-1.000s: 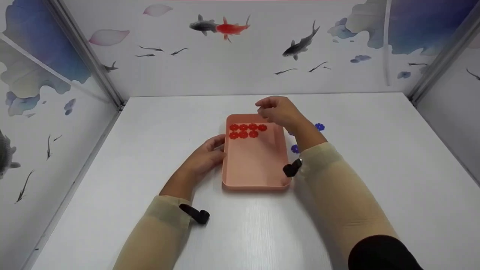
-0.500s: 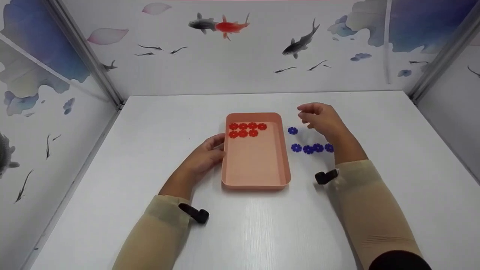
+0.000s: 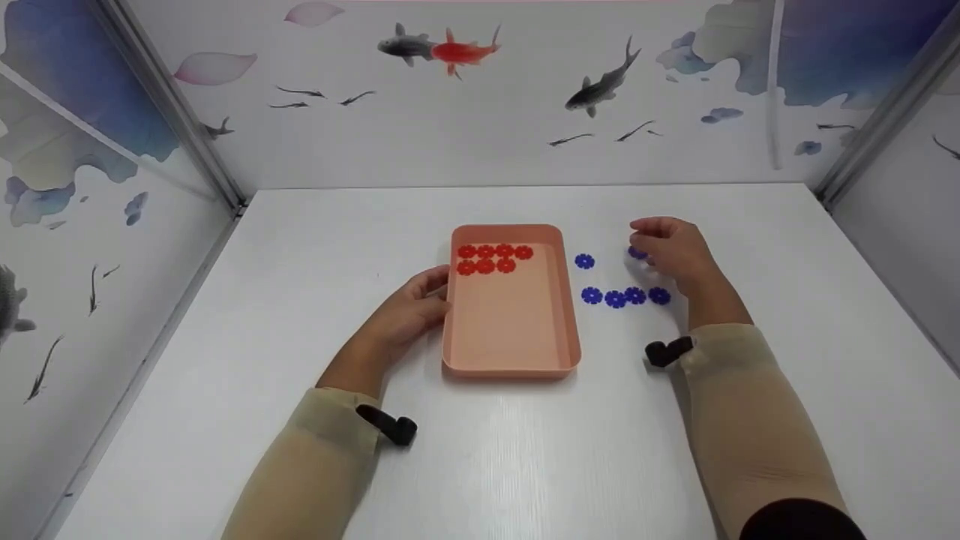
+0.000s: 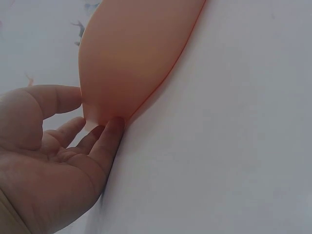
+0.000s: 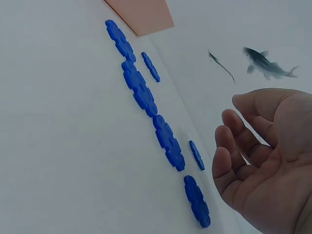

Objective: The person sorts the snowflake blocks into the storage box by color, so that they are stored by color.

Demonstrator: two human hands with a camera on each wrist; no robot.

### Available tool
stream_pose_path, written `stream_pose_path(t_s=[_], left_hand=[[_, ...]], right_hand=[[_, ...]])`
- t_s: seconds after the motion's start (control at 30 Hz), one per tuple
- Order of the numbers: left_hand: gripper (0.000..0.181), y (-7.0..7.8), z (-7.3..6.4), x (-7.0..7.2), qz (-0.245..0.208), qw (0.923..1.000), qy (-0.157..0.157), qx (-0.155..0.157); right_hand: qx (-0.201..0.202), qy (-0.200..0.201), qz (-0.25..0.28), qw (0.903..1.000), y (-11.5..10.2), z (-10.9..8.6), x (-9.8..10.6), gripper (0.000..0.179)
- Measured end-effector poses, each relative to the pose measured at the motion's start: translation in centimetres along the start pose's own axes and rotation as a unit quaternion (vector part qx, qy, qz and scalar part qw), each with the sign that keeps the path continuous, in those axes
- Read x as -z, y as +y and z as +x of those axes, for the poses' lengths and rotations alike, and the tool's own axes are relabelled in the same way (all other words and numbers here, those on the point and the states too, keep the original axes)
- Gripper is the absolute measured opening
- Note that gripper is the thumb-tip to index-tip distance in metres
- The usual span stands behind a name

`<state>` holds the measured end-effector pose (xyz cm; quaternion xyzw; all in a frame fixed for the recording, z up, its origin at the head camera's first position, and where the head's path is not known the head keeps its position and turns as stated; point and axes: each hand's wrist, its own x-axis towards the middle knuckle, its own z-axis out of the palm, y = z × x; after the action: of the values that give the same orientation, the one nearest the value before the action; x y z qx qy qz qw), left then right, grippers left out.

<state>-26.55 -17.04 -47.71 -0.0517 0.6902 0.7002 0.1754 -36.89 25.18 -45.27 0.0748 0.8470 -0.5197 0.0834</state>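
My left hand (image 3: 405, 315) rests its fingertips against the outer left wall of a shallow pink tray (image 3: 514, 352). In the left wrist view, the thumb and fingers touch the tray wall (image 4: 131, 53) from outside only. Inside the tray, several red flower-shaped plastic discs (image 3: 486, 266) lie in two rows along the far left. At the right, my right hand (image 3: 679, 251) hovers by a blue flower-shaped disc (image 3: 637, 253), which it partly covers in the head view. The right wrist view shows this hand's fingers (image 5: 223, 158) loosely curled with nothing between them, beside the disc (image 5: 196, 156).
Several blue discs (image 3: 615, 299) form a row right of the tray, and a single blue disc (image 3: 584, 261) lies behind them. White walls painted with fish (image 3: 600, 90) close off the back and sides of the white table (image 3: 495, 457).
My right hand has moved from over the tray's far edge rightward and down to the back right blue disc, uncovering the blue row. My left hand and the tray have stayed put.
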Motion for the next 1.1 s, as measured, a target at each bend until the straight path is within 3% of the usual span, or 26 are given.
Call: stream_pose_path(t_s=[0.17,0.53,0.97,1.1], left_hand=[[0.071,0.0,0.1,0.0,0.004,1.0000,0.001,0.006],[0.071,0.2,-0.2,0.0,0.003,1.0000,0.002,0.004],[0.073,0.1,-0.2,0.0,-0.006,1.0000,-0.004,-0.005],[0.073,0.1,-0.2,0.0,-0.005,0.9999,-0.007,-0.008]], right_hand=[[-0.010,0.005,-0.008,0.9999,1.0,0.2,0.7,0.048],[-0.015,-0.028,-0.040,0.9987,2.5,0.4,1.5,0.042],[0.008,-0.034,-0.135,0.9902,2.0,0.5,0.8,0.048],[0.011,-0.032,-0.143,0.9891,1.8,0.5,0.6,0.048]])
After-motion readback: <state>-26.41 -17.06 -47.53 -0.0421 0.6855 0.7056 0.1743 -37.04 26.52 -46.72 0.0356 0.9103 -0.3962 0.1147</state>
